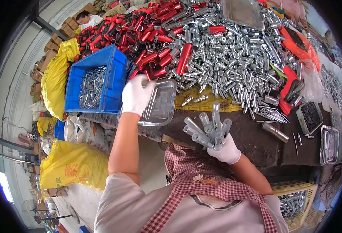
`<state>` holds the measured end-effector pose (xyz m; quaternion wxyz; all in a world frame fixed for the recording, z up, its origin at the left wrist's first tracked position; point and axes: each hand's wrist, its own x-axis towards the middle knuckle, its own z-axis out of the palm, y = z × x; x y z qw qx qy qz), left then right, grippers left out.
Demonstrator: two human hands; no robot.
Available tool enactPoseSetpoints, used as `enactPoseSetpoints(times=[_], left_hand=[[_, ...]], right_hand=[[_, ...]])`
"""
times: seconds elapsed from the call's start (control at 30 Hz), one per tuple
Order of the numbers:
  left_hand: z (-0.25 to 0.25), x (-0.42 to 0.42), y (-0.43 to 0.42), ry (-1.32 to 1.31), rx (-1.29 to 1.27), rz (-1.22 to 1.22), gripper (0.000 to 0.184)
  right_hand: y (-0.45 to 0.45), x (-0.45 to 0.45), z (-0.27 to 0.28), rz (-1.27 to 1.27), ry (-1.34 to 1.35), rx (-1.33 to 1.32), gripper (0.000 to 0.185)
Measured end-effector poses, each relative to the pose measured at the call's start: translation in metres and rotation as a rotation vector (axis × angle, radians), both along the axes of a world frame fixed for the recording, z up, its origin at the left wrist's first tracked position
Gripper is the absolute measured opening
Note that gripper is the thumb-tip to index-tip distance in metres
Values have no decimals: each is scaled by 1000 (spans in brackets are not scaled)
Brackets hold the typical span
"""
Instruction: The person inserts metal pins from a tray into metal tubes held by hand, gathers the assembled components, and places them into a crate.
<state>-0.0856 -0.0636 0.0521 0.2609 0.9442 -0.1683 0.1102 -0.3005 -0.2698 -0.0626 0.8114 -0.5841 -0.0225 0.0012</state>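
right hand (226, 150) clamps silvery tubes (216, 118); can't tell whether left hand (136, 96) grips; yellow sack (91, 165) bears illegible writing (70, 169).

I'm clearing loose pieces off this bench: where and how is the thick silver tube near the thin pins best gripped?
Probably around the middle of the thick silver tube, from above and the near side, closing across its length. It lies on its side, with bare bench top along its near edge; thin pins lie loose beyond it. The right hand holds metal tubes.
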Motion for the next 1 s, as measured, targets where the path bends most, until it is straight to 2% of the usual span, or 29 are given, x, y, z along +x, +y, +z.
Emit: enactPoseSetpoints(times=[0.03,0.1,0.13,0.23,0.37,0.43,0.57,0.63,0.67,0.7,0.77,0.8,0.83,0.9,0.93,1.0], left_hand=[[-16,13,7,38,214,0,37],[-41,20,6,82,406,96,29],[-50,22,5,136,443,96,28],[-72,22,0,39,504,89,22],[-64,23,-14,218,567,151,21],[-58,21,-21,264,575,157,23],[-57,27,-20,311,585,54,29],[-57,29,-18,353,504,37,33],[-62,33,-14,366,455,-19,42],[-64,34,-12,363,457,-29,42],[-61,32,-10,338,148,-134,48],[-69,38,-1,221,45,-237,48],[-37,22,-11,199,132,-238,44],[-1,-2,-19,286,-166,-322,37],[6,-9,-22,288,-168,-317,37],[18,-19,-27,595,-635,-397,28]], right_hand=[[0,0,-1,-2,-6,-1,70],[0,1,-3,-11,-114,-61,75],[1,2,-4,8,-73,-24,80],[-2,2,-6,48,-65,-65,81],[-3,2,-1,39,-58,-123,82],[-1,2,3,-19,-111,-138,64],[-3,1,0,-17,-91,-190,64],[-2,0,2,14,-66,-158,81],[-2,0,4,2,-65,-159,81],[-2,0,5,9,-78,-131,80],[0,0,7,26,-99,-76,78],[0,0,6,17,-127,-100,75],[0,-1,7,14,-121,-101,75],[0,0,10,18,-95,-132,73],[0,0,9,22,-93,-133,73],[0,2,4,29,-92,-158,72]])
